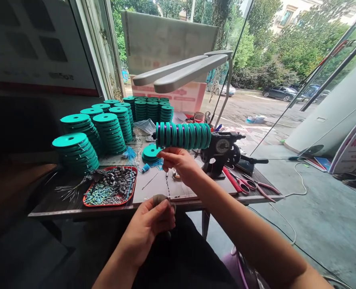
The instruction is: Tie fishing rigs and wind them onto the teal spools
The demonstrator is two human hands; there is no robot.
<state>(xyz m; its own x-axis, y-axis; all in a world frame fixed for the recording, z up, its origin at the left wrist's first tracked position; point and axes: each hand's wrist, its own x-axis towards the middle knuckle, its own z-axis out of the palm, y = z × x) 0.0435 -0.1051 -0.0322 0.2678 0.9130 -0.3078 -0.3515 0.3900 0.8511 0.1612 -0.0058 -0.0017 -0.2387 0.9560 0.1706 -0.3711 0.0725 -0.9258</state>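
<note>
Toppling is judged possible at far left, where the front stack of teal spools [75, 156] stands high on the worktop [50, 204]; a knock from a forearm would be the cause. Next, spillage is considered a risk for the red tray [106, 205], heaped with dark pieces [118, 176] and placed near the front edge. A thin line from the blue thread bundle [130, 153] appears to be draped over its right side, so a snag could drag small parts out. In the middle, a speckled strand [168, 188] could be lost or tangled if the pinch on it is relaxed. Above it, a loose end could be caught between the rims of the spool row [183, 135] mounted on the winder [223, 145]. At right, the pliers [266, 190] could be swept off, their handles being laid out to the worktop's front edge.

Hands, left to right. The left hand [154, 218] is curled, thumb and fingertips together; the lower end of the strand appears to be clamped there. The right hand [179, 162] is held just below the spool row, fingertips together; anything gripped is too fine to be made out, and contact with the spools cannot be confirmed.
</note>
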